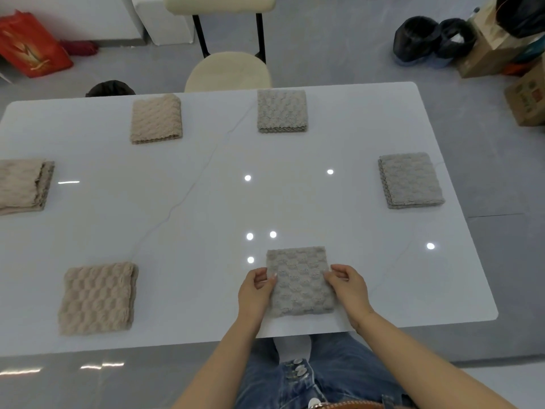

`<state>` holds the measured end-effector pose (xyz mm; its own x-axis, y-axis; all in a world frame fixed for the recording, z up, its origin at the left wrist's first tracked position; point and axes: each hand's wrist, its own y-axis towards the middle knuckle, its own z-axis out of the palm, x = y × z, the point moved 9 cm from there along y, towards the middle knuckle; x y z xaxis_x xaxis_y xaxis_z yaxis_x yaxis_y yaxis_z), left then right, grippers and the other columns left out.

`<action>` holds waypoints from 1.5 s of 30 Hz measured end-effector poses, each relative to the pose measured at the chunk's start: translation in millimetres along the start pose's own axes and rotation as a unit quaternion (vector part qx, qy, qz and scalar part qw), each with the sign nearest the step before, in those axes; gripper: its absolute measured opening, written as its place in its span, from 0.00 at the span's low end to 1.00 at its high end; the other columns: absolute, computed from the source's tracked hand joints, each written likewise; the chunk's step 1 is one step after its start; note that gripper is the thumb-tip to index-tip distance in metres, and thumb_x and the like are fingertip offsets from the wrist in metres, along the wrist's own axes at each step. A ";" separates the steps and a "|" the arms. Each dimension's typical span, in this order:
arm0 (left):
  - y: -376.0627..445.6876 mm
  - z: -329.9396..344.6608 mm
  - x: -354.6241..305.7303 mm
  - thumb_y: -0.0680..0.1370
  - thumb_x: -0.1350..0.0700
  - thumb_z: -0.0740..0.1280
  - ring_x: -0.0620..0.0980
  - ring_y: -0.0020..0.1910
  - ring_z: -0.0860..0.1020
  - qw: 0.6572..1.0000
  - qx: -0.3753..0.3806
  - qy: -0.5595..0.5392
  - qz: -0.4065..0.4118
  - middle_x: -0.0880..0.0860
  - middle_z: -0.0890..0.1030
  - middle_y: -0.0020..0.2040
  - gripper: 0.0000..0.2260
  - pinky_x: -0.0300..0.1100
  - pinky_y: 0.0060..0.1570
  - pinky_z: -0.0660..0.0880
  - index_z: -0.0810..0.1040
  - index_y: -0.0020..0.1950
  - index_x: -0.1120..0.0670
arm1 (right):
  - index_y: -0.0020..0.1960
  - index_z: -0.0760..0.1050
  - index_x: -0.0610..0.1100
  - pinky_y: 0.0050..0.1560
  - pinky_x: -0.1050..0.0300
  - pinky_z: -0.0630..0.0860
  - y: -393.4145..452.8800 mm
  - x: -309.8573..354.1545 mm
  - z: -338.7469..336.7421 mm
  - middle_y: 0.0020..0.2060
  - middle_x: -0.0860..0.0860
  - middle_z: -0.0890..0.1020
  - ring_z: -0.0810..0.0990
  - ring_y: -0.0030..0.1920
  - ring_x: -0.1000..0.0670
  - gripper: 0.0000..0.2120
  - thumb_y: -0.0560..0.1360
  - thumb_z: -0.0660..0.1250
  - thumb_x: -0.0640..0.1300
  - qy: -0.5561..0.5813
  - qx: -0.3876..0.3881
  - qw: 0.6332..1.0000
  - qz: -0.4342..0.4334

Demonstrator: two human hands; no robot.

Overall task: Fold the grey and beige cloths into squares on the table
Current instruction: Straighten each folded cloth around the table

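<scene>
While five cloths already lie folded around the white table (206, 187), the sixth, a grey cloth (299, 280), sits at lower centre of the frame, near the table's front edge, directly ahead of the person. Layout reads as deliberate: beige squares w/ the left half (beige cloth, upper left (155, 118); beige cloth, left edge (22, 185); beige cloth, lower left (97, 298)), grey squares w/ the right half (grey cloth, top centre (281, 110); grey cloth, right (411, 180)), all well apart, prob. so each fold stays separate and checkable.

Grip: left hand (256, 293) holds the near cloth's left edge, thumb on top, fingers curled at the edge; right hand (349, 290) mirrors it on the right edge. Both pinch the fabric lightly, not wide open, not fisted. Whether fingers pass under the cloth cannot be told. Symmetric hold suggests squaring or straightening a finished fold, i.e. task approx. complete.

Background, top of frame: cream chair (227, 70), red bag (29, 45).
</scene>
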<state>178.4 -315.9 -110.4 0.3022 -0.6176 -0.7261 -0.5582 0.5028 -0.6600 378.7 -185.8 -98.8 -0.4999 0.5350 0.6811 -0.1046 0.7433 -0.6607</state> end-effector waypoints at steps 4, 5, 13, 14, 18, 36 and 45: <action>1.2 -11.7 -11.7 0.77 0.54 0.68 0.47 0.54 0.77 0.997 0.036 0.066 0.032 0.51 0.78 0.57 0.16 0.38 0.54 0.73 0.73 0.63 0.54 | 0.68 0.69 0.41 0.64 0.57 0.67 -19.2 17.9 3.6 0.63 0.48 0.74 0.72 0.63 0.48 0.21 0.77 0.65 0.44 -0.143 -0.030 0.986 -0.086; 1.2 -18.5 -15.5 0.76 0.53 0.68 0.46 0.55 0.76 0.994 0.040 0.094 0.047 0.50 0.77 0.59 0.18 0.38 0.55 0.72 0.72 0.65 0.53 | 0.69 0.68 0.41 0.65 0.59 0.64 -27.6 27.6 6.4 0.64 0.49 0.73 0.70 0.64 0.49 0.21 0.78 0.64 0.44 -0.177 -0.040 0.975 -0.125; -18.4 -96.9 -36.5 0.79 0.53 0.64 0.46 0.68 0.66 0.950 0.019 0.261 0.169 0.47 0.69 0.69 0.21 0.34 0.65 0.59 0.66 0.72 0.51 | 0.75 0.60 0.41 0.72 0.58 0.56 -79.3 57.7 82.7 0.73 0.47 0.64 0.62 0.72 0.48 0.28 0.78 0.60 0.50 -0.343 0.051 0.901 -0.261; -21.0 -108.1 -36.3 0.79 0.54 0.64 0.47 0.69 0.65 0.949 0.007 0.265 0.168 0.47 0.69 0.70 0.21 0.34 0.65 0.58 0.66 0.72 0.51 | 0.75 0.59 0.41 0.73 0.57 0.55 -85.0 59.5 93.2 0.73 0.47 0.63 0.61 0.73 0.48 0.28 0.79 0.60 0.50 -0.348 0.069 0.896 -0.268; -32.3 -155.0 -30.6 0.79 0.54 0.63 0.48 0.70 0.64 0.946 -0.050 0.279 0.154 0.48 0.68 0.71 0.22 0.38 0.67 0.58 0.65 0.72 0.51 | 0.75 0.60 0.45 0.74 0.55 0.55 -101.2 76.3 135.1 0.74 0.49 0.63 0.61 0.73 0.49 0.29 0.78 0.56 0.56 -0.362 0.110 0.866 -0.327; 20.5 -362.9 -3.8 0.76 0.60 0.64 0.52 0.65 0.70 0.957 -0.090 0.254 0.111 0.53 0.72 0.66 0.21 0.40 0.64 0.65 0.68 0.70 0.56 | 0.75 0.60 0.46 0.70 0.64 0.51 -139.7 84.9 327.2 0.75 0.49 0.61 0.59 0.74 0.50 0.25 0.80 0.59 0.49 -0.402 0.138 0.844 -0.328; 84.4 -427.9 -32.2 0.76 0.56 0.66 0.50 0.68 0.65 0.912 0.077 0.352 0.194 0.50 0.70 0.69 0.21 0.39 0.64 0.60 0.69 0.69 0.52 | 0.71 0.66 0.43 0.66 0.60 0.61 -187.0 78.6 388.2 0.69 0.48 0.69 0.68 0.68 0.49 0.23 0.78 0.63 0.44 -0.258 -0.029 0.956 -0.138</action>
<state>-209.0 -512.4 -60.2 -0.4972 -0.5836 -0.6420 -0.3866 0.8115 -0.4382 25.2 -438.6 -44.2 -0.8193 0.0573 0.5705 -0.2534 0.8564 -0.4499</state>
